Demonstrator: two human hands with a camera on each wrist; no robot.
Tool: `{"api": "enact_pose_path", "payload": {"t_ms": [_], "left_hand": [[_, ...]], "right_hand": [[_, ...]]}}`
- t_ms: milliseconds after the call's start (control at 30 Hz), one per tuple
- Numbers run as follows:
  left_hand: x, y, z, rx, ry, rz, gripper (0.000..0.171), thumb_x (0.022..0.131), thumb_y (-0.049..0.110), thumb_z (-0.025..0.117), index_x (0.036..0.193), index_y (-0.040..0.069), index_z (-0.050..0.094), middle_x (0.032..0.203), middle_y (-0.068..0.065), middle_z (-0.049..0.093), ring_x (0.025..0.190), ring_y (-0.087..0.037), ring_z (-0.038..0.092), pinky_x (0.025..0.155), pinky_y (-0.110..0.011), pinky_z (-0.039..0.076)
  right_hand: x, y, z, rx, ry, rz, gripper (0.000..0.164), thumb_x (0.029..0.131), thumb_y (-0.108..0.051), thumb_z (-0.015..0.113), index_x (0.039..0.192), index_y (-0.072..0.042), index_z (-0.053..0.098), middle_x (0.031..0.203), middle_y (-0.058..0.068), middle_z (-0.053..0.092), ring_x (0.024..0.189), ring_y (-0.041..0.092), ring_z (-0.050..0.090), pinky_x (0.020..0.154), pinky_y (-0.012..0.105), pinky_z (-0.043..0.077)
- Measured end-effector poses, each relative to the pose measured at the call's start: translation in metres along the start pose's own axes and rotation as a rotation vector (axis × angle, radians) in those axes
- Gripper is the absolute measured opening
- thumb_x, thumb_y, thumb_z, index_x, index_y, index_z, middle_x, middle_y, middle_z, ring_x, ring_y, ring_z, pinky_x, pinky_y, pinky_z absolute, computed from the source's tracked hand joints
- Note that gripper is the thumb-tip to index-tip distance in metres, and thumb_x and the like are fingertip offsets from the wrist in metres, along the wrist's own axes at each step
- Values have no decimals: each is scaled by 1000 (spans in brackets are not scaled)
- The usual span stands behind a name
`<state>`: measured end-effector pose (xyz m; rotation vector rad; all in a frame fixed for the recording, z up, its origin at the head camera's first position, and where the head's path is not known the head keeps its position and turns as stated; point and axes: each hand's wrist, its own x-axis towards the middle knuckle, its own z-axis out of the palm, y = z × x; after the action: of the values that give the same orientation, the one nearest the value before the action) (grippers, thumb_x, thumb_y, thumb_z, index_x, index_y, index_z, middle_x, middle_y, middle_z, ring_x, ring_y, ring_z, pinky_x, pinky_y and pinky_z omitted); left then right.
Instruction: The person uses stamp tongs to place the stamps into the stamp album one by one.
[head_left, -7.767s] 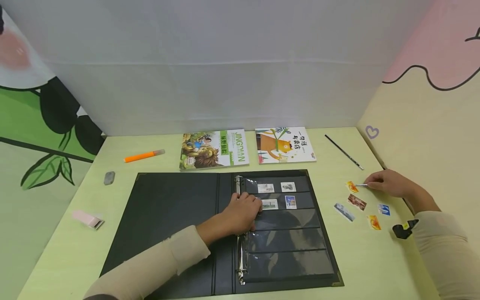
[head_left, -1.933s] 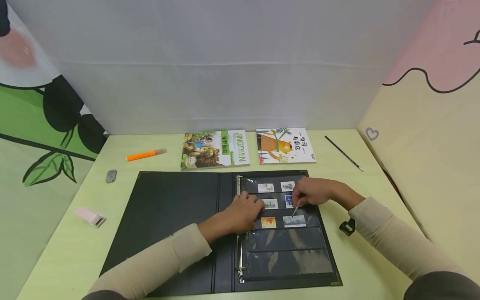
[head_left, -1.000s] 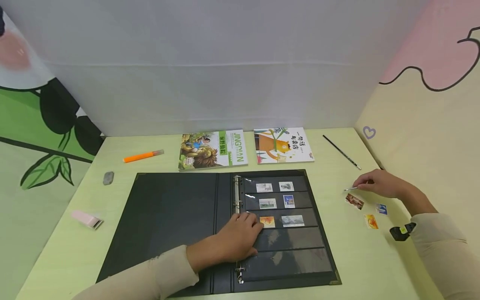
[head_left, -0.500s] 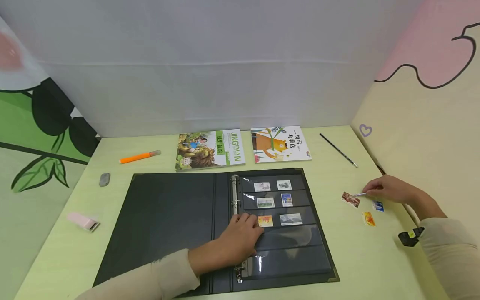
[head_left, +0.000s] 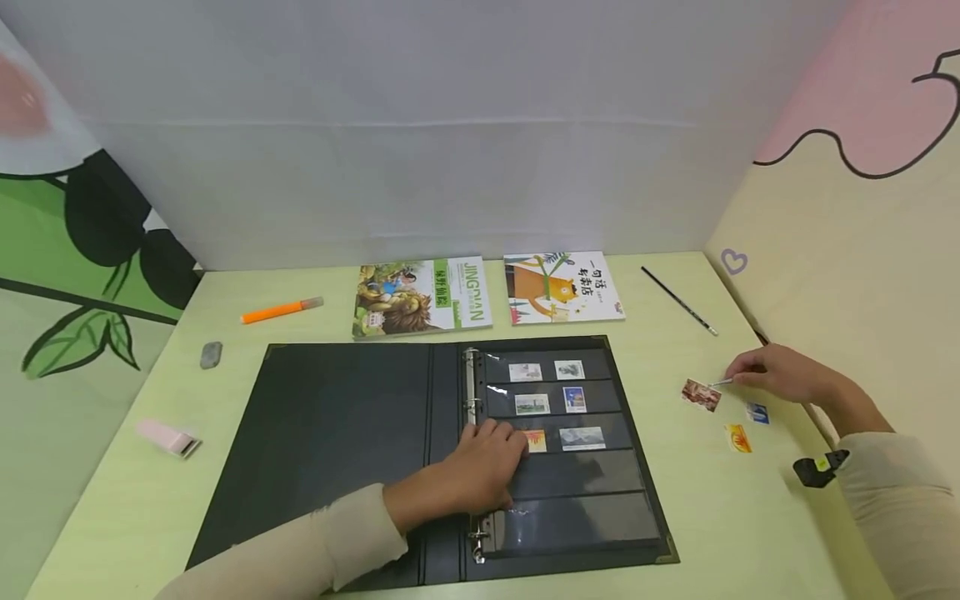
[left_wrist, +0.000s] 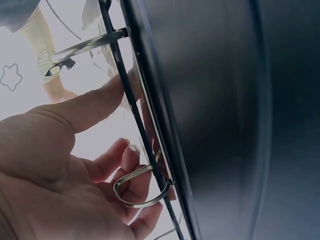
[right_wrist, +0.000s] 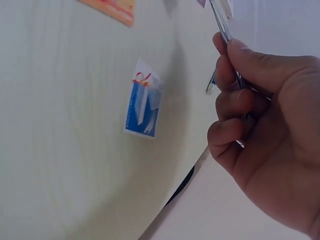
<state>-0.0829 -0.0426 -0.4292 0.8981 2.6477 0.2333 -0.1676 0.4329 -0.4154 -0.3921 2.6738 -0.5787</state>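
My left hand rests on the right side of the black stamp album, over the metal rings and the page's inner edge. The clear-strip page shows several stamps in its upper three rows, among them a grey stamp and an orange stamp partly under my fingers. At the right, my right hand pinches metal tweezers, their tips at the upper edge of a brown stamp. Nearby lie a blue stamp and a yellow-orange stamp.
Two picture books, one with a lion and one with a bear, lie behind the album. A pencil is at the back right. Along the left are an orange marker, a grey eraser and a pink-and-silver object.
The orange and grey stamps came from the table into the third row. My right hand went from the page back to the loose stamps with the tweezers; my left hand slid lower.
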Motion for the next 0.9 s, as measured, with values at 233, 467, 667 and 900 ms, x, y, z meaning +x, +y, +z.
{"api": "enact_pose_path", "payload": {"t_ms": [233,467,667,900], "left_hand": [[0,-3,-2,-21,-20,-4,60,67,35,87,115,21,54,123,-1,54,115,-21,45,96,-48,36],[2,-5,-3,-17,-32,14,62,69,37,86,120,21,55,123,-1,53,115,-21,45,96,-46,35],[0,-6,-9,-11,-25,9,61,69,36,86,120,22,55,123,0,53,116,-20,44,95,-45,35],[-3,-1,-7,-12,-47,14,55,70,36,85,114,25,53,115,4,51,114,-19,44,90,-39,33]], "right_hand": [[18,-18,3,53,34,-74,16,96,-17,57,104,-12,70,100,2,70,84,5,59,73,21,48],[53,-64,14,138,-39,-178,15,96,-20,58,100,-13,70,96,3,70,78,6,54,70,22,46],[79,-118,28,140,-117,-293,14,95,-21,58,98,-14,70,87,2,67,72,6,50,65,23,43],[93,-164,57,90,-199,-387,12,95,-19,58,95,-19,70,83,-5,65,71,5,50,66,23,43]]}}
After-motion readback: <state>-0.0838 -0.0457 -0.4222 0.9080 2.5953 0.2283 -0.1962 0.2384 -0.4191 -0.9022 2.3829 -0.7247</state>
